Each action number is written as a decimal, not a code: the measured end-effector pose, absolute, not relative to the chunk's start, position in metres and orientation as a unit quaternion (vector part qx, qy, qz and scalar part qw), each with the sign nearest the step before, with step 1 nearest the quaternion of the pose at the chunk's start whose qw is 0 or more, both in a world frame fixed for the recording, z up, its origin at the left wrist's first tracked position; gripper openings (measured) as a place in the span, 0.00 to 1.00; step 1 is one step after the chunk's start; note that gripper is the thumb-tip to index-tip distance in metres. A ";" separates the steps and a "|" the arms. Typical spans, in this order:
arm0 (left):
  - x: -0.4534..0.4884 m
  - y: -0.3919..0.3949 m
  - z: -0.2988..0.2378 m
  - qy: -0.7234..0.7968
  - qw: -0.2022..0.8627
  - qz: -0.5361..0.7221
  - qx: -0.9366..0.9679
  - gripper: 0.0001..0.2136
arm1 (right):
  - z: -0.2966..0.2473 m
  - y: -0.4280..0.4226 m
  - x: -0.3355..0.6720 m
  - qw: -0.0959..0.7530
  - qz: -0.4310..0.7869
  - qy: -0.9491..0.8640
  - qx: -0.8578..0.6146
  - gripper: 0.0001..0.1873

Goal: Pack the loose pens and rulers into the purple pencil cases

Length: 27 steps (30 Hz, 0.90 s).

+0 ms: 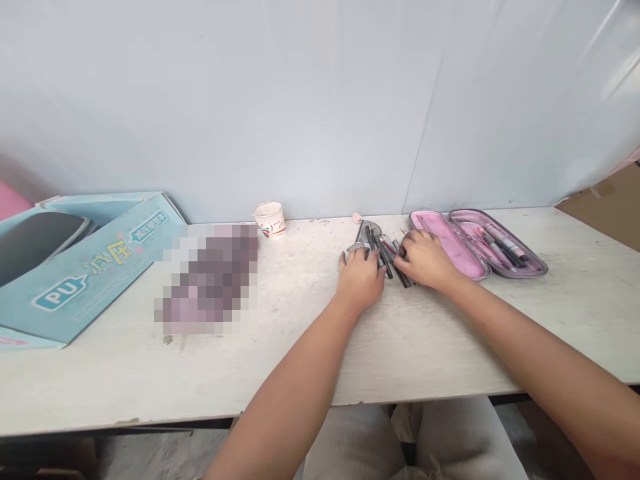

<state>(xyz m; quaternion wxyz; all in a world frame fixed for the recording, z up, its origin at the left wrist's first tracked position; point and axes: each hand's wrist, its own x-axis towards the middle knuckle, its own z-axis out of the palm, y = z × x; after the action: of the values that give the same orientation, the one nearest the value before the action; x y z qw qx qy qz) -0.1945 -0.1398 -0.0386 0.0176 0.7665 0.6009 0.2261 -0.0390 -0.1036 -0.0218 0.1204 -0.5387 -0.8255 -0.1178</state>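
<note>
Black pens point(389, 257) seem mid-gathering, wanting careful pinching: left hand point(361, 275) and right hand point(425, 259) curl, grip unclear, pink case point(443, 241) at the latter's three o'clock.

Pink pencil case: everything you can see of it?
The pink pencil case lies open on the table, just beyond the right hand. Its two rounded, oblong halves sit side by side, pink inside with greyish edges, smudged, material unclear. Several pens or similar sticks lie in the right half. The right wrist overlaps the left half in view; contact can't be told.
</note>
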 end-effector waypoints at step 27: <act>-0.198 -0.107 0.026 0.576 0.129 0.395 0.704 0.13 | -0.020 -0.124 0.020 0.359 -0.025 -0.825 -0.436 0.10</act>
<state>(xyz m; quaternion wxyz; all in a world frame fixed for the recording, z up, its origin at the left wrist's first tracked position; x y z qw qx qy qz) -0.1976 -0.1071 0.0261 0.1292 0.7039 0.5758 0.3954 0.0201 -0.1245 -0.0202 0.3592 -0.4357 -0.8250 -0.0249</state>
